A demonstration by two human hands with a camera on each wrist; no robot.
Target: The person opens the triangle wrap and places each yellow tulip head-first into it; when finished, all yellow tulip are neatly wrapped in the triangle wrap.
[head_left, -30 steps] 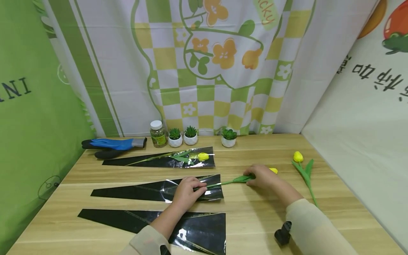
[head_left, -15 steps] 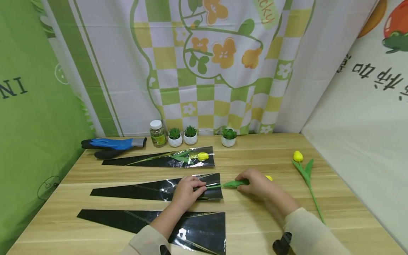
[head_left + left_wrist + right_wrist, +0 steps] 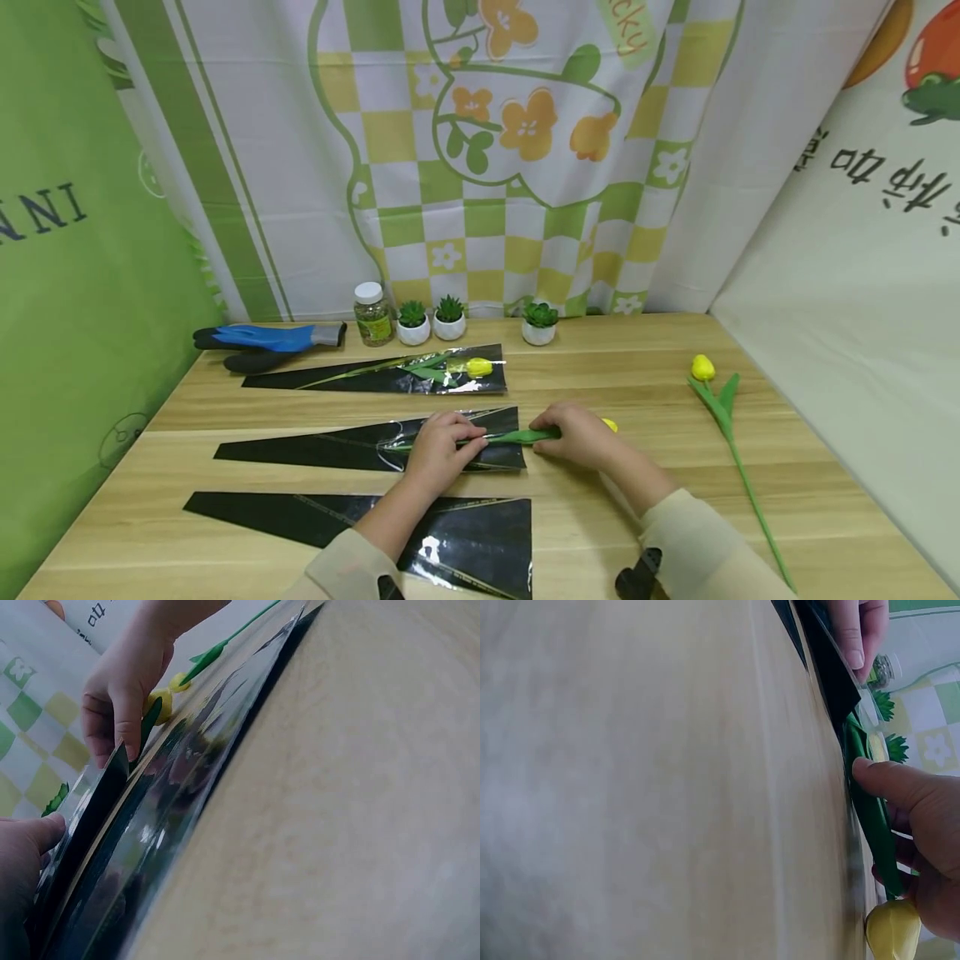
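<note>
My right hand [image 3: 573,435] grips a yellow artificial tulip [image 3: 894,931] by its green leaves, the bloom poking out past the palm side. Its stem runs leftward into the mouth of the middle black flower sleeve [image 3: 315,452], under the clear film. With thumb and fingers my left hand [image 3: 442,450] pinches that sleeve near its wide end. The left wrist view shows the film lifted beside the left thumb [image 3: 51,831]. In the right wrist view the leaves [image 3: 874,825] lie at the sleeve's opening.
Behind lies another black sleeve [image 3: 281,382] with a yellow tulip [image 3: 480,367] inside. A third sleeve [image 3: 487,533] lies in front, and a loose tulip [image 3: 702,367] at right. Along the back stand a jar [image 3: 373,317], small potted succulents [image 3: 539,323] and blue gloves [image 3: 262,337].
My right hand has moved left, sliding the tulip's stem deeper into the middle sleeve, and the leaves now reach its mouth. My left hand has stayed in place.
</note>
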